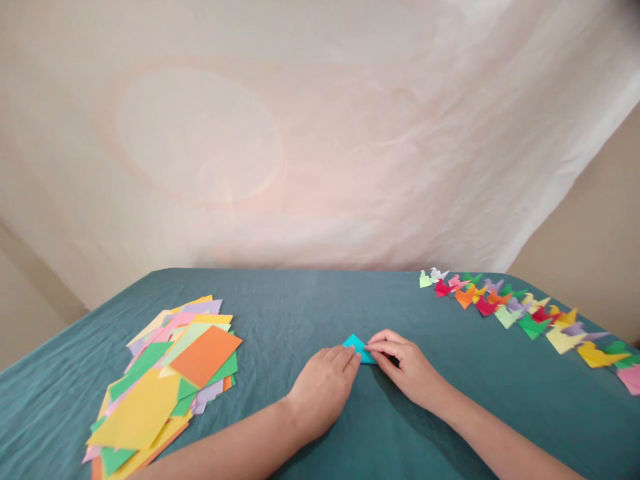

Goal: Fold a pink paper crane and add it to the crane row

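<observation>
A small piece of bright blue origami paper (355, 343), folded to a pointed shape, lies on the cloth in front of me with its tip facing away. My left hand (327, 383) rests over its left side, fingers close together and pressing it down. With thumb and fingertips closed, my right hand (403, 363) pinches the paper's right edge. Both hands cover part of the paper, so its full outline is hidden.
On the left lies a loose pile of coloured paper sheets (135, 410), an orange sheet (207, 355) near its top. Several folded paper birds (534, 325) stand in rows along the right side. A dark green cloth (280, 307) covers the table; a pale sheet (320, 133) hangs behind.
</observation>
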`<action>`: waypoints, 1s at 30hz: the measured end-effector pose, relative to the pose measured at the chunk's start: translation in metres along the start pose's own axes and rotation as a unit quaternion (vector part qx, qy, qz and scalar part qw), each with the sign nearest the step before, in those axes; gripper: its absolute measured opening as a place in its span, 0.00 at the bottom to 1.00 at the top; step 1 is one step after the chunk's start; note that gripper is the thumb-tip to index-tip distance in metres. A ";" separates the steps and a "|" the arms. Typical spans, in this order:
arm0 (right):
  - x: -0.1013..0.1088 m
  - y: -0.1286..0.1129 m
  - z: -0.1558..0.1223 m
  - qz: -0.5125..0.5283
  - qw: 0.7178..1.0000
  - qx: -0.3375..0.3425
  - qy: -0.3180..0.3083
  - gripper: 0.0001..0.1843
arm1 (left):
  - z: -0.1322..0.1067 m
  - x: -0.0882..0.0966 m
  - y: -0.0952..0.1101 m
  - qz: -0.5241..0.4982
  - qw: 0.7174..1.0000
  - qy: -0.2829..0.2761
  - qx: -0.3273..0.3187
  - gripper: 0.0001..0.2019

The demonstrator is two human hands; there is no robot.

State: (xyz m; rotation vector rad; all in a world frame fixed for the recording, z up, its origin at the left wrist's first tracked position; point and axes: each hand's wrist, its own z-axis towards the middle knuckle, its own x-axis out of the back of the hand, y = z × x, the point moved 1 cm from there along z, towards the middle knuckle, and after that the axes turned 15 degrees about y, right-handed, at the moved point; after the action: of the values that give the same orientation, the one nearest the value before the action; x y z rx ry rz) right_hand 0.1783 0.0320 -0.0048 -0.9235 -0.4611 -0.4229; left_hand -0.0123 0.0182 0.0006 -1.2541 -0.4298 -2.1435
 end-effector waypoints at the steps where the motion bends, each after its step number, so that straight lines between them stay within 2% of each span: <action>1: 0.000 0.000 0.000 0.001 1.000 0.001 0.002 0.13 | 0.000 0.000 0.000 0.000 1.000 0.003 0.001 0.16; 9: 0.002 0.003 -0.002 0.008 0.999 -0.005 0.045 0.14 | 0.000 -0.003 0.000 -0.001 1.000 0.012 0.000 0.15; 17: 0.000 0.014 -0.010 0.015 0.994 -0.050 0.097 0.17 | -0.001 -0.002 0.000 0.002 1.000 -0.002 -0.002 0.16; 20: 0.002 0.013 -0.011 0.006 0.994 -0.053 0.096 0.16 | 0.000 -0.001 0.000 0.001 1.000 -0.005 0.001 0.16; 30: 0.004 -0.002 -0.009 -0.013 0.998 0.017 0.058 0.16 | -0.001 -0.004 0.000 0.004 1.000 -0.009 0.002 0.18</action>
State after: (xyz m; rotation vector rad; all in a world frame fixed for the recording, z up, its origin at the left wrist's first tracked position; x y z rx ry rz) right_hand 0.1823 0.0227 -0.0058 -0.8563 -0.3738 -0.4876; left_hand -0.0119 0.0189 -0.0030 -1.2713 -0.4362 -2.1262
